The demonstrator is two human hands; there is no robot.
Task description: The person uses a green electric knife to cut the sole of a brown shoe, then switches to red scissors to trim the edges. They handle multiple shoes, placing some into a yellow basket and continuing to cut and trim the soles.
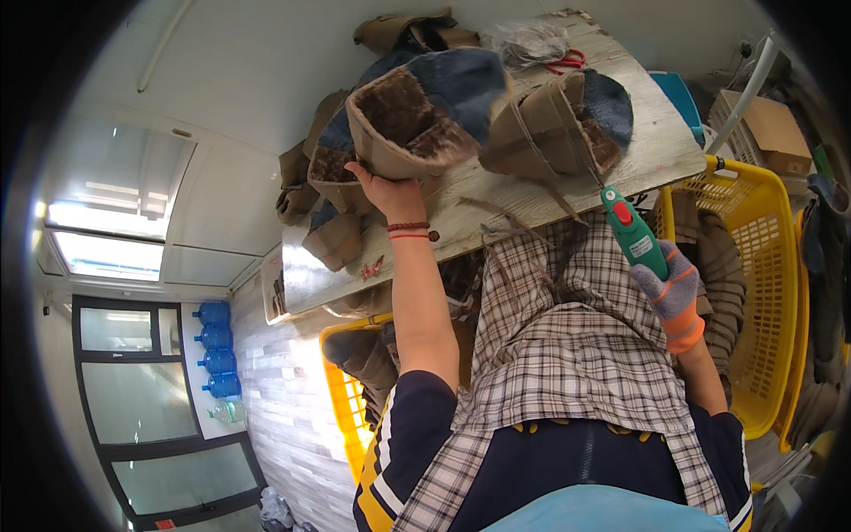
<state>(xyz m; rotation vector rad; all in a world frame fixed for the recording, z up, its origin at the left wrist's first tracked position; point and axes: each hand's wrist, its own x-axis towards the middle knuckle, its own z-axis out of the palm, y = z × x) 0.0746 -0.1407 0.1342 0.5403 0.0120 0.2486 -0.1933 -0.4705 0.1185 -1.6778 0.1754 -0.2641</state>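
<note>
My bare left hand (390, 192) grips the lower edge of a fur-lined fabric pouch (412, 164), tan outside with a blue denim part. Its thumb shows at the side; the other fingers are mostly hidden behind the piece. My right hand (671, 282), in a grey and orange glove, is closed round a green handheld tool (635, 232) with a red button. The tool's thin tip points up at a second fur-lined pouch (541, 133) lying on the table. Whether the tip touches that pouch, I cannot tell.
More tan and denim pieces (335, 238) lie at the left of the pale wooden table (656, 146). Red-handled scissors (567, 62) and a clear plastic bag (527, 44) sit at its far side. Yellow baskets (762, 355) with fabric stand at the right and below the table's left.
</note>
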